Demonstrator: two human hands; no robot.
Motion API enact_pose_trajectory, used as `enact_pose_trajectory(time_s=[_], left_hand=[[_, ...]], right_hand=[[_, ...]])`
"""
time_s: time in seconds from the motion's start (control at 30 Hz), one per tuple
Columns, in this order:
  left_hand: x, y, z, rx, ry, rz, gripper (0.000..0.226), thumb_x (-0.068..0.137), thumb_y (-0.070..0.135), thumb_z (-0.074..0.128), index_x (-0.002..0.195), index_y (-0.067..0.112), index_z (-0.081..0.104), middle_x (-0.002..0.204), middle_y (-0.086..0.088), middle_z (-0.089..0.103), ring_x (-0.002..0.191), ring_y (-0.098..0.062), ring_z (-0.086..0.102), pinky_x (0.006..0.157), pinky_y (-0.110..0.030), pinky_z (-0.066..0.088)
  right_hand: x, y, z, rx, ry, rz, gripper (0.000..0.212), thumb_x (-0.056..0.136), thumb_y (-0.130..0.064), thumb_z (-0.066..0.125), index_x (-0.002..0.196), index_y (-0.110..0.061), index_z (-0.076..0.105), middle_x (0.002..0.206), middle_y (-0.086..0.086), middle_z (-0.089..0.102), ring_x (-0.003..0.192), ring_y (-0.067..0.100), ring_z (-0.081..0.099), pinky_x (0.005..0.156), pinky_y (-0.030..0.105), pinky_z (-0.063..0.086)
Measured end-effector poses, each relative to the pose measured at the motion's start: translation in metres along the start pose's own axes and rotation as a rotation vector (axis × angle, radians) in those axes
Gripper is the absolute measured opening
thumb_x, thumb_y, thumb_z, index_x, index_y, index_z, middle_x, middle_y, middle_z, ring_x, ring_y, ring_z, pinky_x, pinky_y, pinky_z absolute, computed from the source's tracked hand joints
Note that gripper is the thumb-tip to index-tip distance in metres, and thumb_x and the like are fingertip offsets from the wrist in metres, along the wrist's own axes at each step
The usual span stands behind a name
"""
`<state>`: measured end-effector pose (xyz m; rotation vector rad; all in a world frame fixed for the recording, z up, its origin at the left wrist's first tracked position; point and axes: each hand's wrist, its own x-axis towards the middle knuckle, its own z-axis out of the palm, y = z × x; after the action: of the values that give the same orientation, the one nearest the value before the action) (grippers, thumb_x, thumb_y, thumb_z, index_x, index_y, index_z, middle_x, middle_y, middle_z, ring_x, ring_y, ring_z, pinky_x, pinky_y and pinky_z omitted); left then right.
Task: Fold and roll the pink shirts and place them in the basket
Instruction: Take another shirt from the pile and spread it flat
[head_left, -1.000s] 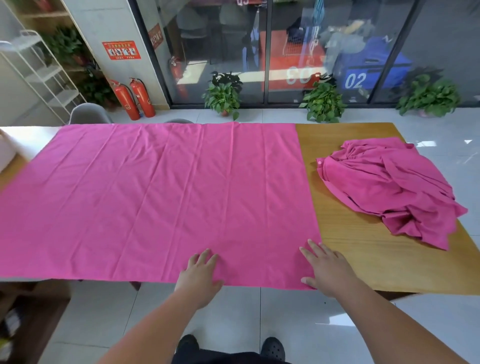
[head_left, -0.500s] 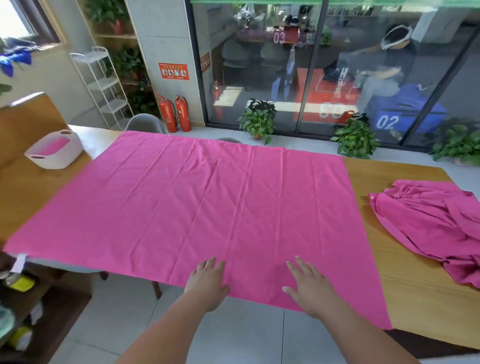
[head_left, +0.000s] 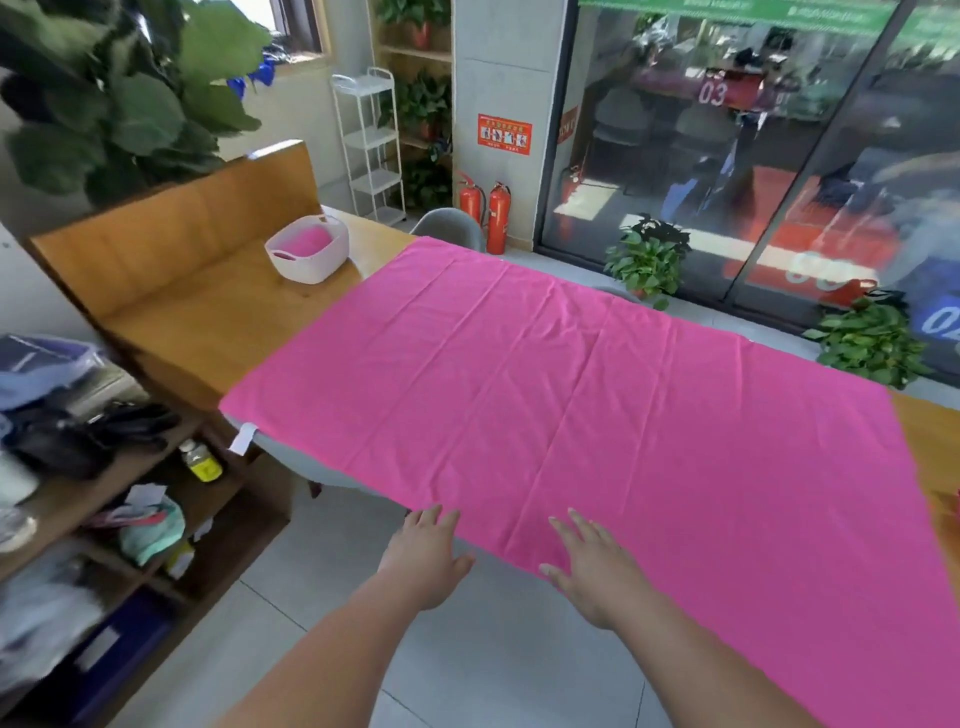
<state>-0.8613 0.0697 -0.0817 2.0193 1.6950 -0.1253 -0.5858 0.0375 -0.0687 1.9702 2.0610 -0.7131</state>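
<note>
Both hands lie open and flat at the pink cloth's near edge, left hand beside right hand; the white basket sits far left on the surface.

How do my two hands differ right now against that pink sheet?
The left hand sits at the near edge of the flat pink cloth, mostly over the floor; the right hand lies farther in, over the cloth. The left hand's fingers are closer together; the right hand's are spread. Both are open, palms down, holding nothing.

Bright daylight fills my view. The glass wall holds hazy reflections, the shelves at left blur, and straight lines bow at the edges.
</note>
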Motion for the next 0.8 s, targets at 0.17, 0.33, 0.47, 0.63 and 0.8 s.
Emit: enact_pose_trajectory(time_s=[0.17, 0.33, 0.47, 0.63, 0.8], left_hand=[[-0.012, -0.058, -0.026, -0.065, 0.053, -0.076, 0.075, 0.100, 0.060, 0.054, 0.163, 0.027, 0.029, 0.166, -0.005, 0.033, 0.155, -0.032, 0.026, 0.123, -0.047, 0.034], [-0.018, -0.107, -0.046, -0.112, 0.084, -0.157, 0.072, 0.102, 0.058, 0.053, 0.163, 0.029, 0.028, 0.171, -0.006, 0.026, 0.157, -0.033, 0.021, 0.125, -0.049, 0.031], [-0.012, -0.142, -0.054, -0.149, 0.068, -0.232, 0.078, 0.103, 0.059, 0.052, 0.167, 0.031, 0.019, 0.175, -0.007, 0.016, 0.161, -0.032, 0.012, 0.128, -0.050, 0.027], [0.018, -0.191, -0.078, -0.136, 0.090, -0.281, 0.078, 0.102, 0.060, 0.052, 0.167, 0.032, 0.019, 0.174, -0.005, 0.017, 0.161, -0.030, 0.011, 0.128, -0.050, 0.027], [0.062, -0.235, -0.122, -0.078, 0.074, -0.318, 0.077, 0.103, 0.059, 0.051, 0.166, 0.029, 0.021, 0.173, -0.007, 0.018, 0.160, -0.029, 0.013, 0.128, -0.047, 0.026]], right_hand=[[0.032, -0.071, -0.006, -0.075, -0.033, -0.121, 0.079, 0.106, -0.063, 0.041, 0.170, -0.032, 0.005, 0.178, 0.002, -0.002, 0.163, 0.030, 0.007, 0.130, 0.047, 0.018], [0.071, -0.131, -0.015, -0.118, -0.085, -0.230, 0.079, 0.106, -0.064, 0.038, 0.170, -0.033, 0.002, 0.178, 0.001, -0.005, 0.163, 0.028, 0.002, 0.131, 0.048, 0.014], [0.111, -0.167, -0.017, -0.175, -0.104, -0.287, 0.079, 0.106, -0.065, 0.037, 0.170, -0.032, 0.003, 0.178, 0.004, -0.005, 0.163, 0.032, 0.002, 0.130, 0.050, 0.016], [0.186, -0.219, -0.023, -0.184, -0.075, -0.364, 0.078, 0.105, -0.065, 0.040, 0.169, -0.032, 0.011, 0.178, 0.006, -0.001, 0.162, 0.034, 0.005, 0.129, 0.053, 0.021], [0.262, -0.268, -0.052, -0.165, -0.034, -0.418, 0.075, 0.107, -0.063, 0.037, 0.169, -0.029, 0.013, 0.177, 0.007, 0.001, 0.163, 0.034, 0.005, 0.131, 0.051, 0.018]])
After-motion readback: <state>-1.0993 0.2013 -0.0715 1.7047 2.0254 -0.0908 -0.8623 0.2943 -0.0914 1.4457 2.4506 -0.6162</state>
